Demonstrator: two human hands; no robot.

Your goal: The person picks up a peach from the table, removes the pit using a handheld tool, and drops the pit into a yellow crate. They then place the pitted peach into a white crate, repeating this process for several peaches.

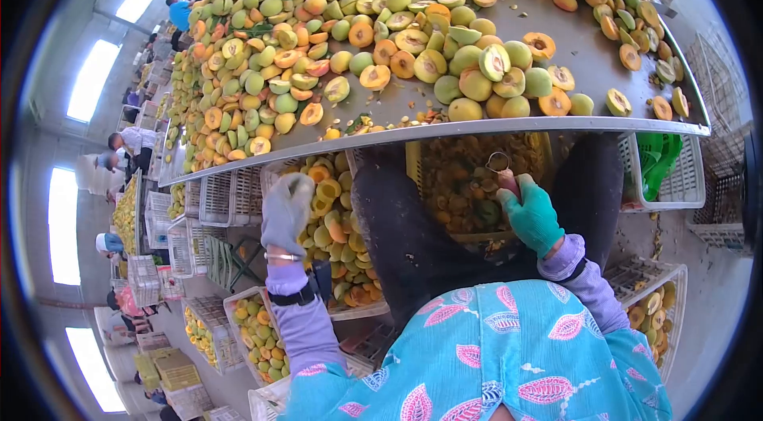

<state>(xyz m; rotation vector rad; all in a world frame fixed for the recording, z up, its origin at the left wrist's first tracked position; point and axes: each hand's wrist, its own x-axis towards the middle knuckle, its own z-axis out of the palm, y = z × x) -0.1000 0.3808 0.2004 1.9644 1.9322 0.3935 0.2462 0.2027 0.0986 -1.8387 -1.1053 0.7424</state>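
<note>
In a green glove, my right hand (pixel 534 218) is closed around the pinkish handle of a pitting tool (pixel 509 181) with a metal ring at its tip. The tool is over a yellow crate (pixel 414 166) of pits and fruit scraps between my knees. My left hand (pixel 286 210), gloved in grey, has its fingers curled together; anything inside them is hidden. It is above the left edge of a crate heaped with apricot halves (pixel 330 218). Whole and halved apricots (pixel 477 83) lie on the metal table in front of me.
The table's raised metal edge (pixel 445 131) runs just beyond my hands. A white crate with green netting (pixel 658 162) stands at right, and another crate of apricots (pixel 653 318) sits lower right. More fruit crates (pixel 258 333) stand at left. Other people (pixel 137 143) are farther off at left.
</note>
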